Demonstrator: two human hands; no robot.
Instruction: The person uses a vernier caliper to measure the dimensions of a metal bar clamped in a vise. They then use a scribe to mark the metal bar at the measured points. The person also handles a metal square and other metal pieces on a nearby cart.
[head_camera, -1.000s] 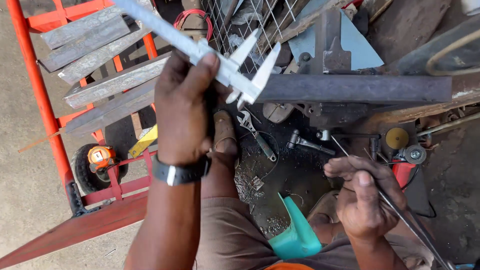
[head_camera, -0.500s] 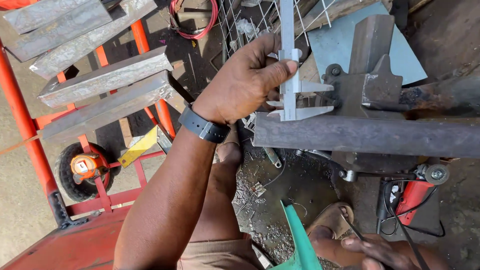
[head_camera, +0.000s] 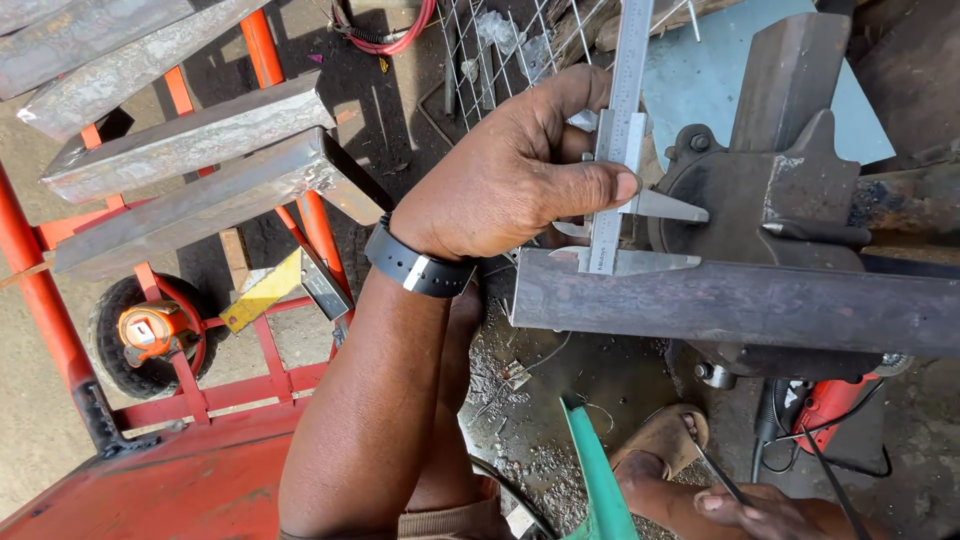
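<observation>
At the end of the dark steel bar (head_camera: 740, 305), the left hand (head_camera: 510, 185) holds a silver measuring caliper (head_camera: 620, 130). A moment ago the caliper was up in the air, away from the bar, and tipped at a slant. Now it stands almost straight up and down, and its lower pointed jaw touches the top edge of the bar near the bar's left end. The upper pointed jaw sits a little above it, with a gap between the two. The fingers are curled tight around the caliper and the thumb (head_camera: 590, 185) presses on the sliding part. So the tool has come from being carried to being set on the metal, and this looks like the measuring part of the work.

The bar lies flat and is gripped in a heavy grey vise (head_camera: 780, 190), just to the right of the caliper.

The right hand (head_camera: 770, 515) is low at the bottom edge, near a foot in a sandal (head_camera: 665, 440). It has dropped lower than before. It is closed loosely on a thin metal rod (head_camera: 830, 480); only part of the hand shows.

To the left, rough steel pieces (head_camera: 190, 190) lie on an orange cart (head_camera: 180, 400) with a small black wheel (head_camera: 140, 335). A wire mesh (head_camera: 500, 50) lies on the ground behind the hand, and a red power tool (head_camera: 830, 410) lies under the bar.
</observation>
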